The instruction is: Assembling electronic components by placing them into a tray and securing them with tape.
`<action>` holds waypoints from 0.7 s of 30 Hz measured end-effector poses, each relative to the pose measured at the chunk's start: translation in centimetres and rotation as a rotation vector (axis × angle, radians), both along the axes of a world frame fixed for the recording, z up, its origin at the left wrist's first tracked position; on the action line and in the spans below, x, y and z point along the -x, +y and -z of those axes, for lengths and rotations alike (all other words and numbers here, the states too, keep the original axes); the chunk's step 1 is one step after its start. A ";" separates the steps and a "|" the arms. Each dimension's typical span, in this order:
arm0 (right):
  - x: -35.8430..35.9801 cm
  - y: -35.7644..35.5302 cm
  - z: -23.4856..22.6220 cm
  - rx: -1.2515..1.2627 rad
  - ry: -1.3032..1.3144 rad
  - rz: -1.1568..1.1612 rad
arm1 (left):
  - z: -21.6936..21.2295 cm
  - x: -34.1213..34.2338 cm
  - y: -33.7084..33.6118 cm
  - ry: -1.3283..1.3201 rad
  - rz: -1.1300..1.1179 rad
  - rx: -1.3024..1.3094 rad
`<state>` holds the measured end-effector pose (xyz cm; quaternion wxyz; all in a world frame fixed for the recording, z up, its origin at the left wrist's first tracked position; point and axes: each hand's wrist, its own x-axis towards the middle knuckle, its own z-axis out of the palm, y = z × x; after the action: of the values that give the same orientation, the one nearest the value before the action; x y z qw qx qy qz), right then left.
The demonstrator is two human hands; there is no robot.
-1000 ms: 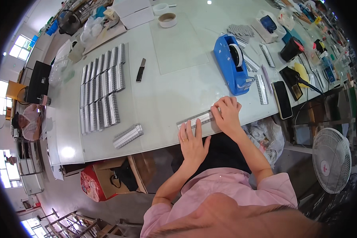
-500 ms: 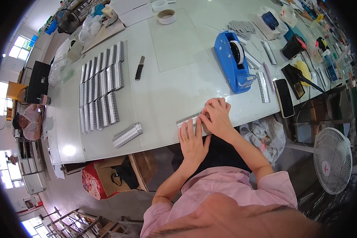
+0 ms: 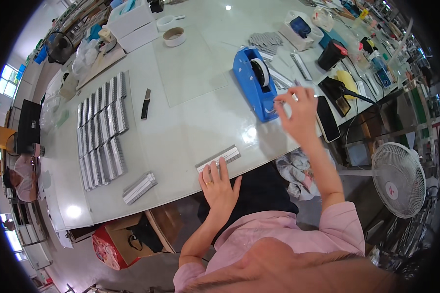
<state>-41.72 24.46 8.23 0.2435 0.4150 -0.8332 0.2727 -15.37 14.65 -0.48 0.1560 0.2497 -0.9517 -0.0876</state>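
My left hand [image 3: 219, 188] lies with outstretched fingers on a flat, ruler-like grey-and-white strip [image 3: 231, 154] near the table's front edge. The fingers cover part of its lower side. At the front end of a blue tape dispenser [image 3: 248, 80], my right hand [image 3: 300, 112] is raised with thumb and forefinger brought together. Whatever is between those fingertips is too small to make out. A white roll of tape [image 3: 260, 73] sits in the dispenser. To the left of my left hand lies a small stack of similar strips [image 3: 140, 187].
Rows of strips [image 3: 100, 129] cover the table's left part. A black-handled knife [image 3: 145, 107] lies beside them. Further back are a tape roll [image 3: 174, 36] and white boxes [image 3: 131, 27]. A phone [image 3: 328, 119] is by the right edge; a fan [image 3: 399, 180] stands beyond it.
My right hand has left the strip and moved up and right to the front of the tape dispenser. My left hand stays on the strip. The whole view has shifted and turned slightly.
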 end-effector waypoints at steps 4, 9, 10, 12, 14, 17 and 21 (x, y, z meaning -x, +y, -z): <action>5.4 1.7 -1.7 -0.198 -0.126 -0.129 | -0.1 0.2 -0.1 -0.029 0.030 0.060; 6.7 1.1 -3.3 -0.266 -0.523 -0.271 | -0.3 0.2 -0.1 -0.062 0.038 0.094; 6.6 1.1 -3.1 -0.266 -0.523 -0.270 | -0.3 0.3 -0.2 -0.063 0.039 0.099; 5.6 1.6 -2.4 -0.155 -0.445 -0.199 | -0.3 0.2 -0.1 -0.073 0.042 0.092; 3.1 2.2 -1.6 -0.031 -0.322 -0.109 | -0.3 0.2 -0.1 -0.084 0.026 0.079; -0.6 1.9 0.0 -0.008 -0.039 0.079 | -0.9 0.2 -0.2 -0.061 0.023 0.035; -1.5 2.1 2.6 -0.093 -0.027 0.079 | -1.4 0.5 -0.6 -0.078 0.003 0.041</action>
<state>-40.19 26.54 5.66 0.2233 0.3888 -0.8639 0.2294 -15.90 14.04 0.90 0.1239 0.2481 -0.9590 -0.0587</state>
